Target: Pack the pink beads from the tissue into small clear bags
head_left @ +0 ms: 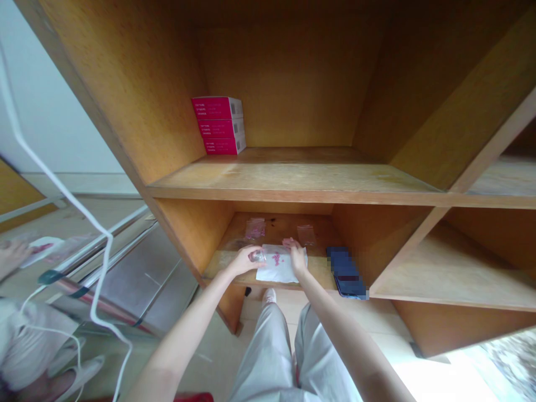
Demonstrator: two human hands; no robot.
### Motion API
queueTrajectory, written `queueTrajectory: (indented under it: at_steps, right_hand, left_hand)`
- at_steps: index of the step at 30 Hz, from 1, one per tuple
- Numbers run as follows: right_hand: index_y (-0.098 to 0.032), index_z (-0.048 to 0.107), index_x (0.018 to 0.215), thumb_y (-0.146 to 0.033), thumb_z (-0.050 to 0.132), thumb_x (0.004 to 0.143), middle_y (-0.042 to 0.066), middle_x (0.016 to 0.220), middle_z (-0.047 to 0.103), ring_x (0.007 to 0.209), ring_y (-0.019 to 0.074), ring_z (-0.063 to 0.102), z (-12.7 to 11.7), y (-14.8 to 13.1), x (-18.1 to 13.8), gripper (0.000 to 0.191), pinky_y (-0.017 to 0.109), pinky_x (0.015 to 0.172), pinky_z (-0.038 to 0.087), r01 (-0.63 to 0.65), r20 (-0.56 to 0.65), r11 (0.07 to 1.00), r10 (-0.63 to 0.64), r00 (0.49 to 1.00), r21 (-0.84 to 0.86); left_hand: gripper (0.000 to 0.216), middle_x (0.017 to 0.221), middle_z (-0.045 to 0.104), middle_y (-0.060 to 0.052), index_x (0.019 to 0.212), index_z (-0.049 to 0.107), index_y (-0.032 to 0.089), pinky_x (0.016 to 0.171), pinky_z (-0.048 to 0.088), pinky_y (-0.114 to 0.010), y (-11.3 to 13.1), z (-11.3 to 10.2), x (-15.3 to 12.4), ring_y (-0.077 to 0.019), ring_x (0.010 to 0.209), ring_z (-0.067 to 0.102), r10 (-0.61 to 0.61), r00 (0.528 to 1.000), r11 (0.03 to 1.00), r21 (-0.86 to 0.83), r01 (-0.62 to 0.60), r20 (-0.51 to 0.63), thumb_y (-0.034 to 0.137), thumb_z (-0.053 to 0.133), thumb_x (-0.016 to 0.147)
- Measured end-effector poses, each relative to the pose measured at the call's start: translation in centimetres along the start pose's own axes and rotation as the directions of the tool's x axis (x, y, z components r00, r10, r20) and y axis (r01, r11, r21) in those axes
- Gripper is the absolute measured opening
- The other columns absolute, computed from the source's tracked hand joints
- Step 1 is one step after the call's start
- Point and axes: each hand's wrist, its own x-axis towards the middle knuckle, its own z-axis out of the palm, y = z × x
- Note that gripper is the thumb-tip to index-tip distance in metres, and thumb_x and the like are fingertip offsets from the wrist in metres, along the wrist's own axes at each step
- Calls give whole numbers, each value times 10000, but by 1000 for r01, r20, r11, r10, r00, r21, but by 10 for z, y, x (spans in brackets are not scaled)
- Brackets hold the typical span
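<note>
My left hand (pixel 245 259) is closed round a small clear container (pixel 258 256), tilted at the left edge of a sheet of white paper (pixel 272 273). Small pink pieces (pixel 276 258) lie in a loose cluster on the paper; they are too small to name. At the paper's right side my right hand (pixel 296 255) rests with fingers stretched out, touching the sheet and holding nothing that I can see. Behind the paper, a clear zip bag (pixel 255 228) with pink pieces in it lies on the left. Another clear zip bag (pixel 306 235) lies on the right.
A dark blue phone-like object (pixel 345 268), partly blurred, lies right of the paper. Several pink boxes (pixel 218 129) are stacked on the wooden shelf (pixel 301 173) above. White cable (pixel 62 190) hangs at left, where another person's hand (pixel 12 257) holds something white and pink.
</note>
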Motion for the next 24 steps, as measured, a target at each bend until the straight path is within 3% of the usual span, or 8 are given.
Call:
queueTrajectory:
  at_steps: [8, 16, 24]
  right_hand:
    - [-169, 589, 901, -432, 268, 814, 90, 968, 633, 897, 184, 584, 17, 10, -1, 424, 330, 823, 421, -46, 31, 990, 42, 999, 136]
    - [-175, 602, 892, -362, 221, 836, 83, 959, 627, 925, 177, 558, 19, 15, -5, 428, 308, 832, 397, 82, 116, 984, -64, 991, -161]
    - [-168, 604, 901, -318, 207, 842, 82, 957, 630, 918, 174, 559, 19, 7, -10, 429, 294, 820, 400, 72, 137, 973, -43, 990, -219]
  left_hand:
    - [596, 1043, 591, -50, 1042, 569, 211, 771, 427, -270, 7, 2, 16, -206, 911, 552, -45, 988, 963, 270, 4, 145, 554, 633, 559]
    - [573, 1054, 589, -25, 1046, 567, 261, 746, 411, -240, 23, 4, 37, -195, 908, 552, -57, 956, 873, 480, -93, 289, 584, 597, 574]
    - [556, 967, 613, -27, 968, 592, 260, 698, 418, -246, 38, 4, 48, -193, 846, 567, -97, 927, 783, 603, -152, 361, 627, 568, 550]
